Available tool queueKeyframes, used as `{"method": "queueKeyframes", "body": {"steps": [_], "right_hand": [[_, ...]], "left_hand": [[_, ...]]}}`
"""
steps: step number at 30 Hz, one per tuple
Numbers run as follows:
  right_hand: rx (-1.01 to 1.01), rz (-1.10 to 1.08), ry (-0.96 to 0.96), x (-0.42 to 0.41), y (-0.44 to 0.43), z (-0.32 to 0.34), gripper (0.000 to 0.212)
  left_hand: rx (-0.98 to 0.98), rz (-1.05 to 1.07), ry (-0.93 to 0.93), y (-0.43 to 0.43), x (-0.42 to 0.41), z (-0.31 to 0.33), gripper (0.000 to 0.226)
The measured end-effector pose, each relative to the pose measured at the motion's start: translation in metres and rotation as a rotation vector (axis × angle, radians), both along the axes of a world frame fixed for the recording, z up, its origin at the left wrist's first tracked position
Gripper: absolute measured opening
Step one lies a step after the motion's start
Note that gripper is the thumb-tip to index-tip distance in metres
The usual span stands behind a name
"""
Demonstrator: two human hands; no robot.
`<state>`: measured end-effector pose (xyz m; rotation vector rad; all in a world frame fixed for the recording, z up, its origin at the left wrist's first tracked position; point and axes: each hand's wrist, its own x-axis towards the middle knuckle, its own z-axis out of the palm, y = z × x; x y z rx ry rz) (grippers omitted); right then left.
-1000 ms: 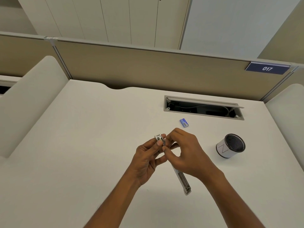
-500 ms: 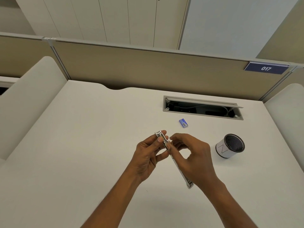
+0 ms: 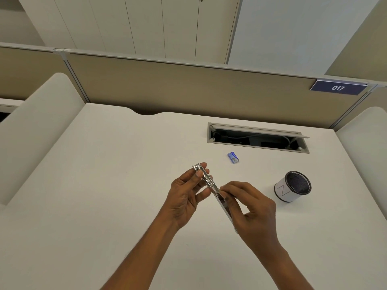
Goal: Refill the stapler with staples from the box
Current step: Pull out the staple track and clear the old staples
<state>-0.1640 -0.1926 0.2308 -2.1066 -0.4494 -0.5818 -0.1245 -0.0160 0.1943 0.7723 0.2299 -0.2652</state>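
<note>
A long silver stapler [image 3: 209, 182] is held opened out above the white desk, its metal channel running from upper left to lower right. My left hand [image 3: 188, 195] grips its far end between thumb and fingers. My right hand [image 3: 249, 208] pinches something small at the middle of the channel with fingertips; what it pinches is too small to tell. The stapler's near end is hidden behind my right hand. A small blue staple box [image 3: 233, 157] lies on the desk beyond both hands, untouched.
A white cylindrical holder with a dark mesh inside [image 3: 292, 186] stands to the right of my hands. An open cable hatch [image 3: 257, 138] is cut into the desk at the back. Beige partitions enclose the white desk [image 3: 104, 185] on three sides.
My right hand has slid down the stapler from its far end to the middle of the channel. My left hand keeps its grip on the far end.
</note>
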Motion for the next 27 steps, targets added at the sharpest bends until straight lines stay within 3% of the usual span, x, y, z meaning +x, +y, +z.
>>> {"method": "queueKeyframes", "body": {"steps": [6,12,17,27], "right_hand": [[0.020,0.036,0.019,-0.003,0.001,-0.004,0.008],[0.171,0.181,0.251,0.007,0.000,0.014,0.016],[0.325,0.062,0.445,0.032,0.005,0.024,0.009],[0.315,-0.019,0.598,0.054,0.022,0.022,0.014]], "left_hand": [[0.041,-0.029,-0.020,0.002,-0.003,-0.002,0.033],[0.080,-0.074,-0.069,0.000,-0.006,0.002,0.037],[0.078,-0.098,-0.064,-0.007,-0.009,0.001,0.041],[0.075,-0.097,-0.081,-0.007,-0.012,0.000,0.055]]}}
